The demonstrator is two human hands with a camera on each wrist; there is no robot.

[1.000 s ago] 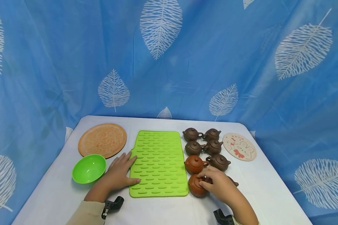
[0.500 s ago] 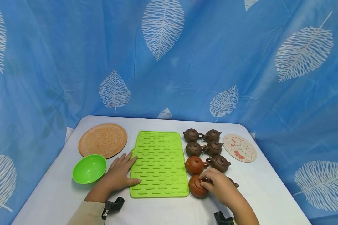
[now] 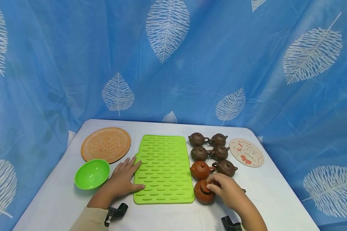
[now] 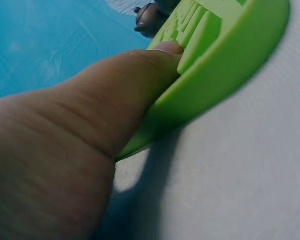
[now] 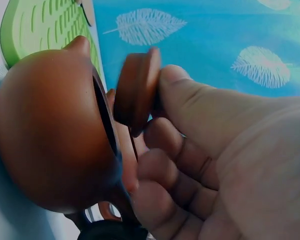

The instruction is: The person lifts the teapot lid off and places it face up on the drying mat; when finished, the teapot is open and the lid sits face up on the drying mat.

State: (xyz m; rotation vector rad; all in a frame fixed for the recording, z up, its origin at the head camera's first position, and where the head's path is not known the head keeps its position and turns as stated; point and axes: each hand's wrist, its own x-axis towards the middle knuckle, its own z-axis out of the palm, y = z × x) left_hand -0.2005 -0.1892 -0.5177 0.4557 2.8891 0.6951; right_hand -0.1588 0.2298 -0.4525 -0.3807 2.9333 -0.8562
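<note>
My right hand pinches a reddish-brown teapot lid between thumb and fingers. The lid is raised clear of the round teapot, whose dark opening shows in the right wrist view. That teapot stands upright by the green mat's near right corner. A second reddish-brown teapot sits just behind it, lid on. My left hand lies with fingers spread on the left edge of the ridged green mat. In the left wrist view its thumb rests on the mat's rim.
Several dark brown teapots stand in rows at the right. Another is mostly hidden behind my right hand, only its spout showing. A round rabbit-print mat lies farther right. At left are a green bowl and a round orange-brown mat.
My right hand has lifted the lid from the front reddish-brown teapot; it sat on the pot before. The left hand has stayed in place on the mat.
</note>
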